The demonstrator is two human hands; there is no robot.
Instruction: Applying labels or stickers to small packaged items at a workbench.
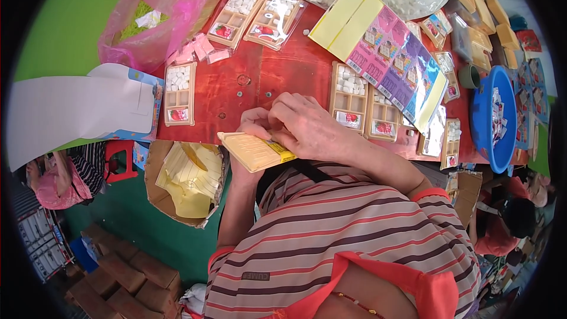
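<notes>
A tan plastic tray (pixel 251 152), tilted with its ribbed underside up, is held in front of my body at the table's near edge. My left hand (pixel 253 121) grips it from the far side, fingers bent over its upper edge. Against that same edge my right hand (pixel 304 125) is closed, thumb and fingertips pinched at the tray beside a yellow printed label (pixel 282 152). Whatever lies between those fingertips is hidden. Nearest on the table is a filled tan tray (pixel 179 94) with white pieces and a strawberry-printed packet.
Pink packets (pixel 204 47) lie left of centre, near a pink plastic bag (pixel 156 23). Printed card sheets (pixel 390 53) cover part of several filled trays at right. A blue basin (pixel 491 119) stands far right. Below the table edge sits a cardboard box (pixel 159 192) with yellow sheets.
</notes>
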